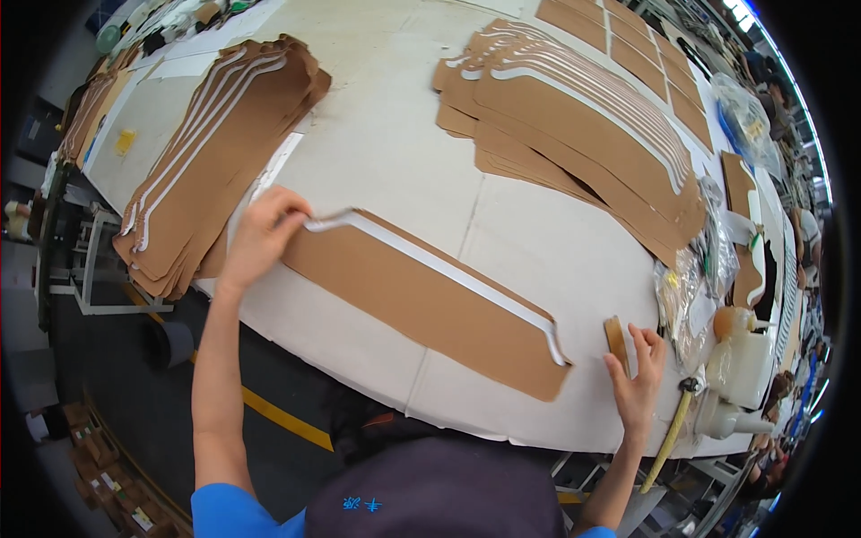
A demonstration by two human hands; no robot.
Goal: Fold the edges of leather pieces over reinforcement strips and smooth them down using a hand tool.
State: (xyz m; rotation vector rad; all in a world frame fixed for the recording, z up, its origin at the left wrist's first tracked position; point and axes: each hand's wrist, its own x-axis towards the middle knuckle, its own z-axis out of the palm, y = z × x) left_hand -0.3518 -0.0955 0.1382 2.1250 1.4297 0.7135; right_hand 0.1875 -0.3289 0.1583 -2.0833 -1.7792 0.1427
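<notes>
A long brown sheet panel, cardboard- or leather-like, lies slanting across the near part of the table. A white strip with curved ends runs along its far edge, which is folded up slightly. My left hand pinches the panel's left end, thumb and fingertips together at the white strip's tip. Off the panel's right end, my right hand holds a small flat piece, brown with a pale side, between thumb and fingers. What that piece is I cannot make out.
Similar brown panels with white strips lie stacked at the left and far right of the white-topped table. Flat brown pieces lie behind. On the right stand a white plastic container, clear plastic bags and a yellow hose.
</notes>
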